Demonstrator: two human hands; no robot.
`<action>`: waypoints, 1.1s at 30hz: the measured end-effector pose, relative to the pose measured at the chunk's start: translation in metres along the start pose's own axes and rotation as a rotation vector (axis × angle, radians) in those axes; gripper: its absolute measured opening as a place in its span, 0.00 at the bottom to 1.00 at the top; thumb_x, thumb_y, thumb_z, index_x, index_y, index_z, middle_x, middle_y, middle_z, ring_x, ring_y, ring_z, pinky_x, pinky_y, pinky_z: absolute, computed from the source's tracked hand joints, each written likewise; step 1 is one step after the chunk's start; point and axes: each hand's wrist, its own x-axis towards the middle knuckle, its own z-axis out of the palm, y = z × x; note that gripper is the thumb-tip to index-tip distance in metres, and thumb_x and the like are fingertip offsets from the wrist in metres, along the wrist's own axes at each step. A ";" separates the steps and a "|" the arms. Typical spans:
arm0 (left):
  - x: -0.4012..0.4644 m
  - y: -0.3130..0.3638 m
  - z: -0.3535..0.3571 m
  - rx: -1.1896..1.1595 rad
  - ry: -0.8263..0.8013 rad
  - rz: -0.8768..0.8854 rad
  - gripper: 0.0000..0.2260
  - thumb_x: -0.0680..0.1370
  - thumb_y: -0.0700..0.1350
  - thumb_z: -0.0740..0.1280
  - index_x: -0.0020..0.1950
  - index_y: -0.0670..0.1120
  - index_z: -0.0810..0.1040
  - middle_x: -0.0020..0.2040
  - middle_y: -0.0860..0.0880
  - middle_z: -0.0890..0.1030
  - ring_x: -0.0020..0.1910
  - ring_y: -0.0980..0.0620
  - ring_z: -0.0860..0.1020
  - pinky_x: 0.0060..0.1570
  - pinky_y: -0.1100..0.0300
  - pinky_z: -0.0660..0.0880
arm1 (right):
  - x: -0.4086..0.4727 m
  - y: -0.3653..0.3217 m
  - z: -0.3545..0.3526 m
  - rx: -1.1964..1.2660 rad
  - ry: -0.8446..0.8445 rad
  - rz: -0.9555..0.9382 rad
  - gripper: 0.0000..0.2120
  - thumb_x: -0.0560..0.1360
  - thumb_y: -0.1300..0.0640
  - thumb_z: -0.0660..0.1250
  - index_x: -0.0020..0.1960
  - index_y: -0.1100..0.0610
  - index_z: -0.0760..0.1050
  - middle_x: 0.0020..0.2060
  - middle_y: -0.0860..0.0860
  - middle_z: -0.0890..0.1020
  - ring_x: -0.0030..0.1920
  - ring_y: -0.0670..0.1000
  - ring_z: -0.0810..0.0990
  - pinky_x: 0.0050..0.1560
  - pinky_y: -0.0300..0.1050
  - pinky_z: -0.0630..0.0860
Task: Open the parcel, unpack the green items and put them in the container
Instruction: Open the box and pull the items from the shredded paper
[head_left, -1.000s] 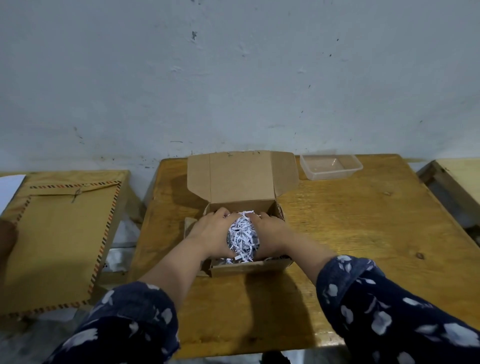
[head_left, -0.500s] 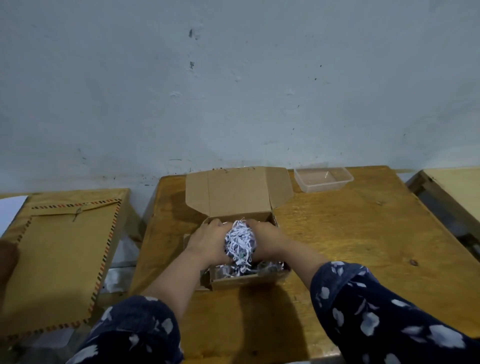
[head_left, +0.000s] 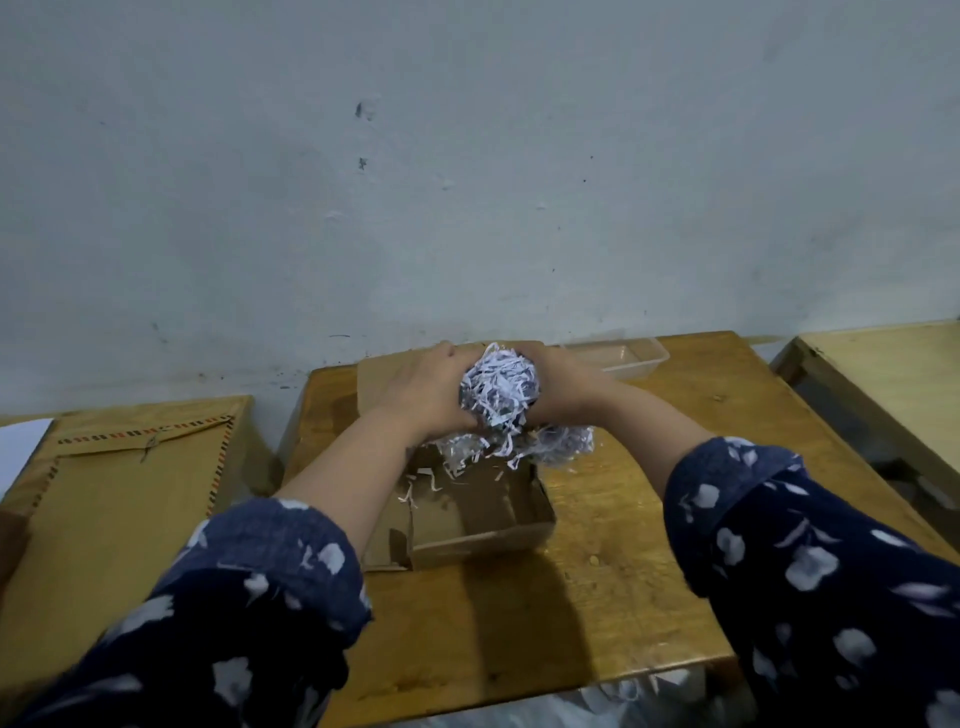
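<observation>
Both hands grasp one wad of shredded paper (head_left: 498, 387): the left hand (head_left: 423, 392) presses on its left side, the right hand (head_left: 563, 387) on its right, and the wad is held clear above the open parcel (head_left: 483, 512), which sits on the desk (head_left: 597, 597). A looser tail of shreds (head_left: 563, 447) hangs from the wad over the parcel's far right edge, and a few strips lie on the parcel floor. No green item is visible; whether one is wrapped inside the wad or hidden behind the trailing shreds cannot be told. The step in hand appears to be clearing the filler. To do it well, keep even pressure from both palms so the wad stays in one piece, and hold it over the parcel or the desk until the trailing shreds detach or are gathered in. Tease the wad apart gently and feel for anything solid before discarding it. The wad is roughly rounded, slightly taller than wide, so its long axis runs near vertical with the ragged tail pointing down toward the parcel. The parcel's long axis runs away from the person, with its lid flap (head_left: 379, 384) toward the wall. The clear container (head_left: 636, 356) lies at the far right of the desk, just behind the right hand, open side up.
</observation>
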 end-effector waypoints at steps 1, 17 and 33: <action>0.006 0.010 0.002 -0.013 0.002 0.011 0.41 0.62 0.54 0.80 0.72 0.54 0.66 0.57 0.47 0.72 0.58 0.44 0.73 0.58 0.47 0.73 | -0.006 0.006 -0.009 0.001 0.011 0.009 0.30 0.66 0.55 0.75 0.65 0.55 0.69 0.55 0.52 0.80 0.53 0.54 0.79 0.49 0.47 0.76; 0.055 0.136 0.159 -0.076 -0.323 0.014 0.41 0.67 0.50 0.78 0.75 0.54 0.61 0.65 0.47 0.70 0.65 0.44 0.70 0.64 0.50 0.69 | -0.076 0.205 0.021 0.127 -0.157 0.284 0.40 0.64 0.58 0.77 0.71 0.50 0.62 0.61 0.51 0.76 0.60 0.52 0.76 0.58 0.47 0.76; 0.048 0.158 0.142 -0.222 -0.131 -0.023 0.23 0.73 0.43 0.67 0.66 0.58 0.70 0.71 0.55 0.67 0.72 0.52 0.63 0.72 0.41 0.58 | -0.068 0.227 -0.014 0.130 -0.004 0.093 0.17 0.73 0.54 0.66 0.62 0.45 0.74 0.67 0.50 0.72 0.71 0.54 0.62 0.72 0.59 0.58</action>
